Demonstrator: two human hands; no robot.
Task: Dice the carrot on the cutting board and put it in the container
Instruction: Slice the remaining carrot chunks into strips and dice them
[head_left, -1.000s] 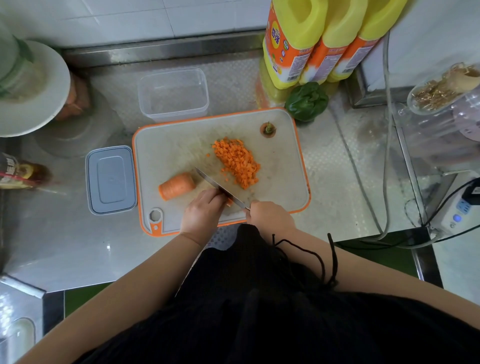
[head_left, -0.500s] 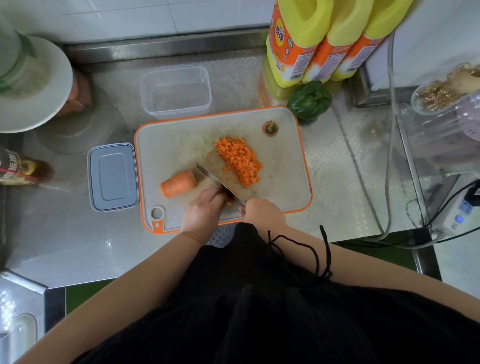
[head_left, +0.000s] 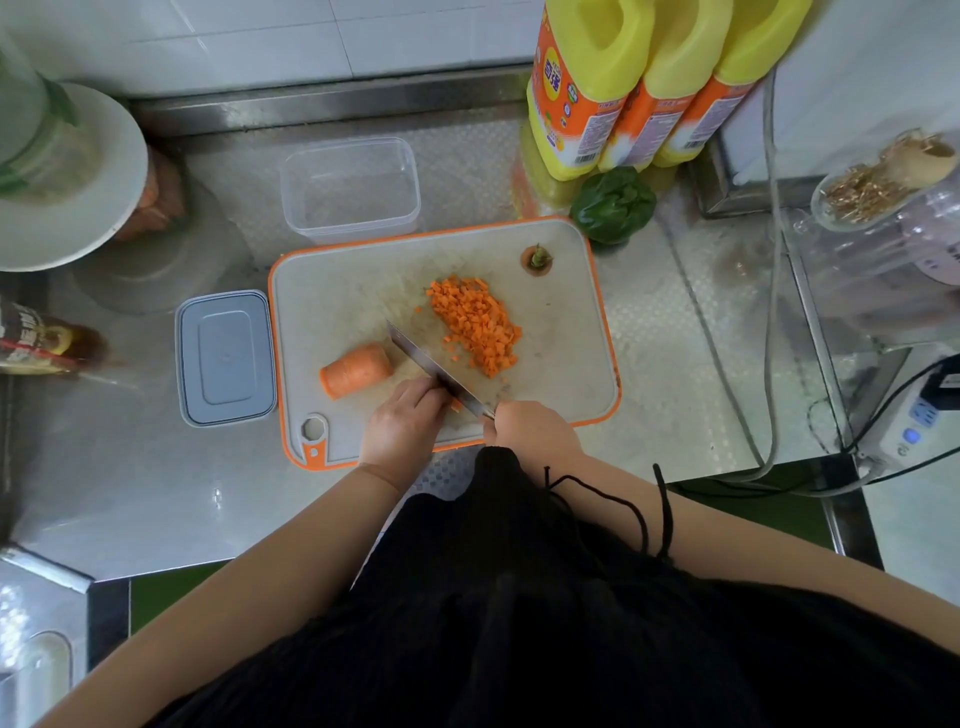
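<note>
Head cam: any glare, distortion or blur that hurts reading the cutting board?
Head view: wide-angle bending curves the tiled wall and yellow oil bottles at the edges; soft glare patches on the steel counter; the orange-rimmed white cutting board, diced carrot pile and knife blade read sharp, evenly lit; frame edges look soft.

Seen from above, my right hand (head_left: 535, 428) grips the knife (head_left: 436, 371) at the near edge of the cutting board (head_left: 353, 296); my left hand (head_left: 402, 423) holds down carrot strips under the blade. On the board: carrot chunk (head_left: 356, 370) at left, diced carrot (head_left: 475, 322) at centre, carrot top (head_left: 536, 258) far right. Behind the board stands the container (head_left: 350, 189); left of it lies the lid (head_left: 225, 357).
</note>
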